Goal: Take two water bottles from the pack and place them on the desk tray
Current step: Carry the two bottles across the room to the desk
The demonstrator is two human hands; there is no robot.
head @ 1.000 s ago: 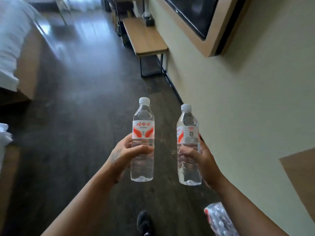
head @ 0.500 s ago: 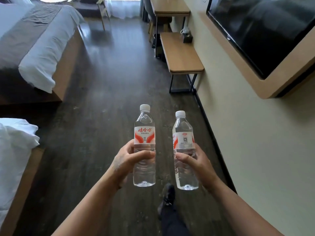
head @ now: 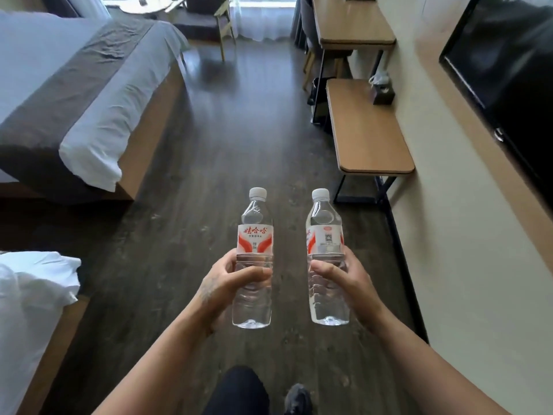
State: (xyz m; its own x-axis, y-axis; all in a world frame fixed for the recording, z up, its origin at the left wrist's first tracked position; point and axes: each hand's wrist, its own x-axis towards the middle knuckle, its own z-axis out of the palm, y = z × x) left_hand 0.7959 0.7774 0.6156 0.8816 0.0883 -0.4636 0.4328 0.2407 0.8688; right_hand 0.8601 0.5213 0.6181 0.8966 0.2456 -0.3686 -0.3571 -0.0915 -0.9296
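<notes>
Step in hand: carrying both bottles across the room toward the desk, judging by the upright hold and the open floor ahead.
Left hand [head: 227,283]: wrapped around the waist of the left bottle [head: 254,259], just under its label; thumb across the front.
Right hand [head: 344,283]: clasped on the right bottle [head: 326,259] at the same height, thumb in front.
Bottles: both upright, caps on, side by side at lower centre of the frame, a gap between them, not touching.
Doing it well: keep them vertical and apart, grip at the ribbed waist without squeezing, and watch the bench [head: 368,130] at right centre when passing.
Desk [head: 353,22]: upper right of the frame, beyond the bench, well apart from the hands.
Tray: not made out from here; possibly further along the desk, out of frame.
Pack: not in view.
</notes>
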